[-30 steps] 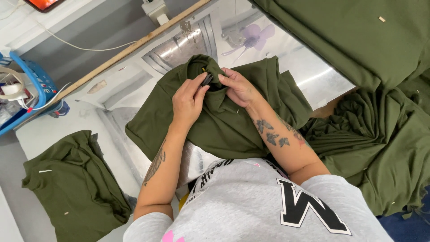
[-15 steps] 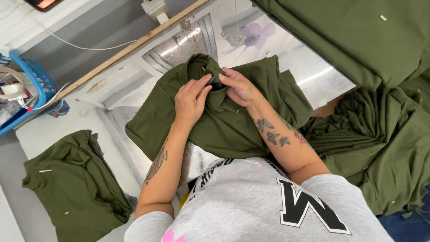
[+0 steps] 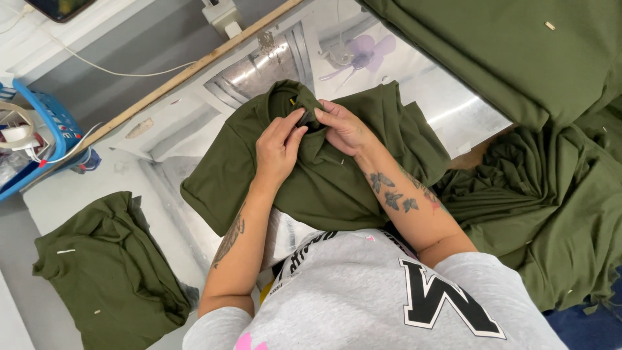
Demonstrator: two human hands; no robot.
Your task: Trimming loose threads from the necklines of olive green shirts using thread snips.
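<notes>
1. Bottom centre of the frame: the person's grey printed top (image 3: 363,298); both bare forearms extend upward from it.
2. Centre: the olive garment (image 3: 324,175) lies spread on the white table (image 3: 97,188), collar end uppermost.
3. Left hand (image 3: 280,148): grip pinched on the collar (image 3: 304,116). Right hand (image 3: 343,128): grip pinched on the same collar fold, fingertips meeting the left.
4. Progress, as judged: collar work is in hand; the body of the garment remains unfolded.
5. Lower left: one bundled olive piece (image 3: 103,272). Right: heaped olive fabric (image 3: 551,194).
6. Upper left: a blue basket (image 3: 45,129).
</notes>
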